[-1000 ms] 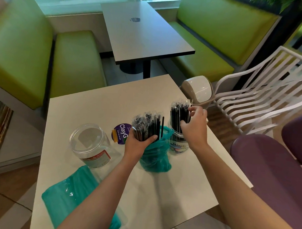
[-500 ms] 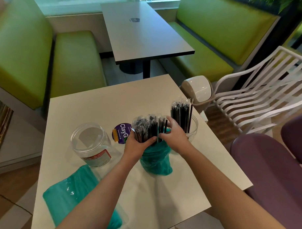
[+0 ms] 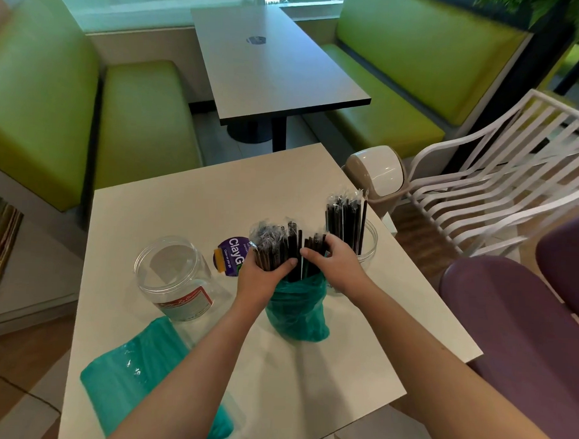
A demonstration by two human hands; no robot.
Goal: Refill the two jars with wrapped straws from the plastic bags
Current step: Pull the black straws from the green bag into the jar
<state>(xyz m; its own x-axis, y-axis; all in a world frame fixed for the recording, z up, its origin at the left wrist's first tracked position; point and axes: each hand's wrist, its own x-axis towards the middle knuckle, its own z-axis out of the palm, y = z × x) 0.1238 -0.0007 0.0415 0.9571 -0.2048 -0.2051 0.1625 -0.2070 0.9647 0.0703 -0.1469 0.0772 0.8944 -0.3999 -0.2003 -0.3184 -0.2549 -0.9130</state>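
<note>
Right hand back from the far jar a second ago, now curled round a small clump of wrapped straws at the right side of the bundle. Half a second ago only arriving there; now fingers sunk between the black sticks, splitting off the next batch. Left hand unchanged: wrapped round the bundle's left side, thumb across the front, steadying the upright teal bag under it.

Meaning for the task: one batch delivered, a second being picked. Far jar, just beyond the right hand, holds a standing sheaf but looks only part full, with open rim to its right. Near jar, well left of the left hand, holds no straws at all. A second teal bag lies flat, near the left forearm, untouched. Most of the job judged still ahead.

Writing: purple round sticker on the table, just left of the gripped bundle, reads "ClayG…", rest hidden behind the straws; smaller line beneath too fine to read. Red-bordered label on the near jar, text blurred. Far jar's label hidden behind the right hand.
</note>
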